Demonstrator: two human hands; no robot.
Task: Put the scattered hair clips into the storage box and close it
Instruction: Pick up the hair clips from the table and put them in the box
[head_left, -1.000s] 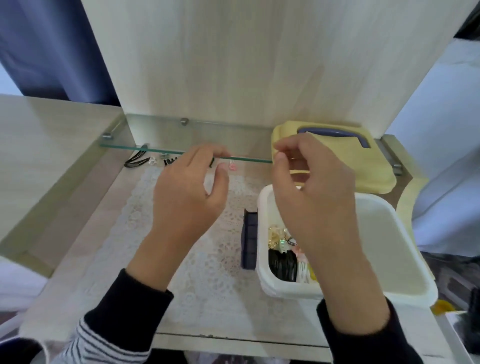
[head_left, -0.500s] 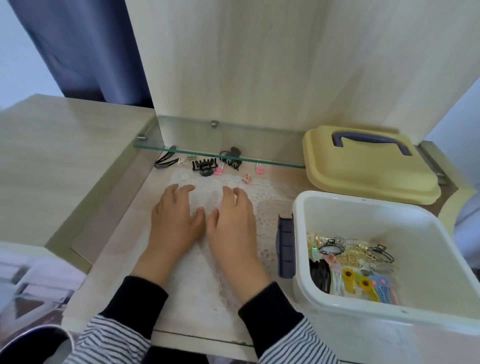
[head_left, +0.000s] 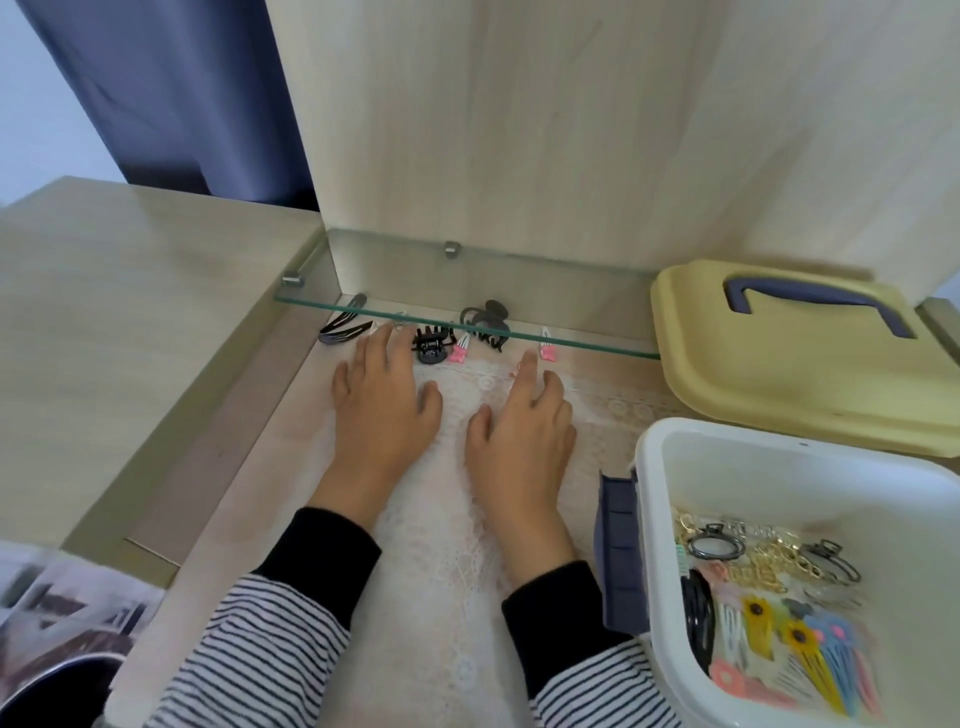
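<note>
Several hair clips lie scattered under the glass shelf (head_left: 597, 347): black snap clips (head_left: 340, 332), a small black claw clip (head_left: 430, 347), a pink clip (head_left: 461, 351), a larger black claw clip (head_left: 485, 325) and another pink clip (head_left: 547, 349). My left hand (head_left: 384, 400) lies flat on the lace mat, fingertips close to the small claw clip. My right hand (head_left: 522, 421) lies flat too, its fingertips just short of the right pink clip. The white storage box (head_left: 670, 447) stands open at the right with several clips inside. Its yellow lid (head_left: 789, 379) lies behind it.
The glass shelf runs low over the scattered clips, leaving a narrow gap. A tall wooden panel (head_left: 519, 130) rises behind. The box's dark blue latch (head_left: 618, 551) hangs on its left wall. A raised wooden ledge (head_left: 130, 312) borders the left side.
Both hands dropped from in front of the camera to the mat, then slid forward and apart toward the clips under the shelf. The view shifted right and closer.
</note>
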